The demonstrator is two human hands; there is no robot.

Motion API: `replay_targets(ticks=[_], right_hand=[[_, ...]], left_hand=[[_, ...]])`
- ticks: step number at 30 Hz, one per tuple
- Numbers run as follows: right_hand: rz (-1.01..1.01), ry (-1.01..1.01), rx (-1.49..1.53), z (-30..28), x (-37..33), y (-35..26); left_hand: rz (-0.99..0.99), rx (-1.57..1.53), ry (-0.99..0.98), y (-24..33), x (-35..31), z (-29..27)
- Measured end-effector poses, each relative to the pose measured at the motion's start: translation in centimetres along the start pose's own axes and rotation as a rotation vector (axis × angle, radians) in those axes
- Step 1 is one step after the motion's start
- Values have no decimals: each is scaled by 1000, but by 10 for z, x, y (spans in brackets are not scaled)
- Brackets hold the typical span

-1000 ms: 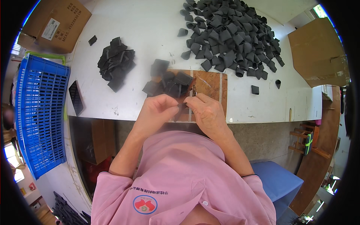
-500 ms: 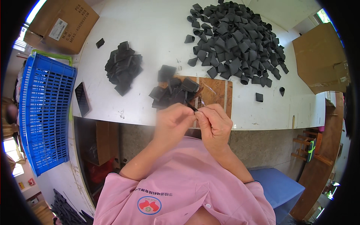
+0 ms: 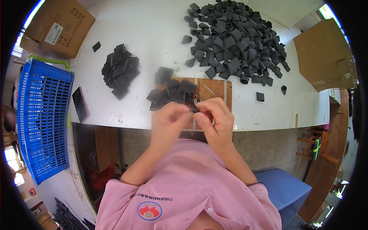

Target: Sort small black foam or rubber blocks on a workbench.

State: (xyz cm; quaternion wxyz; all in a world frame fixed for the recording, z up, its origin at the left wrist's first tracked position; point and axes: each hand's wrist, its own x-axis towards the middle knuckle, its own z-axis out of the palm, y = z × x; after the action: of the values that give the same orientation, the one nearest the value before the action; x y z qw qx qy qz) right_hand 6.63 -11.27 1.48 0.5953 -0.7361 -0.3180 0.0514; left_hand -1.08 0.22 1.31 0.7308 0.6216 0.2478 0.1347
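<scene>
At the table's near edge, my left hand (image 3: 168,120) and my right hand (image 3: 217,122) meet, fingertips pinching a small black strip of material (image 3: 194,110) between them. My fingers cover most of that piece. Just beyond the hands, a loose heap of flat black fabric-like pieces (image 3: 168,94) lies partly on a brown wooden board (image 3: 212,90). A second pile of flat black pieces (image 3: 120,71) lies farther left. At the far right is a large mound of black pieces curled into small loops (image 3: 234,44).
The white table (image 3: 145,30) carries a dark phone-like slab (image 3: 79,104) at its left edge. A blue plastic crate (image 3: 46,122) stands to the left. Cardboard boxes sit at the far left (image 3: 73,28) and right (image 3: 324,53). A blue stool-like block (image 3: 281,188) is at lower right.
The whole view has shifted slightly, so the table things appear farther left. My right fingers have loosened and changed position around the small black piece, while both hands stay together at the table edge.
</scene>
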Motion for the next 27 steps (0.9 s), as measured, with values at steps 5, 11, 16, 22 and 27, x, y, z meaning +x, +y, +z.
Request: replay_targets(ticks=[5,11,16,22,27], right_hand=[[-332,48,-364,12,2,6],[-280,120,-520,16,1,18],[260,-56,324,2,-1,16],[860,-228,1285,-2,6,-7],[396,-372,576,-19,48,-33]], left_hand=[[293,296,185,-21,-6,15],[-58,-313,180,1,3,12],[-196,-432,-50,14,-4,5],[425,147,309,-13,0,21],[-226,-1308,-502,31,19,-7]])
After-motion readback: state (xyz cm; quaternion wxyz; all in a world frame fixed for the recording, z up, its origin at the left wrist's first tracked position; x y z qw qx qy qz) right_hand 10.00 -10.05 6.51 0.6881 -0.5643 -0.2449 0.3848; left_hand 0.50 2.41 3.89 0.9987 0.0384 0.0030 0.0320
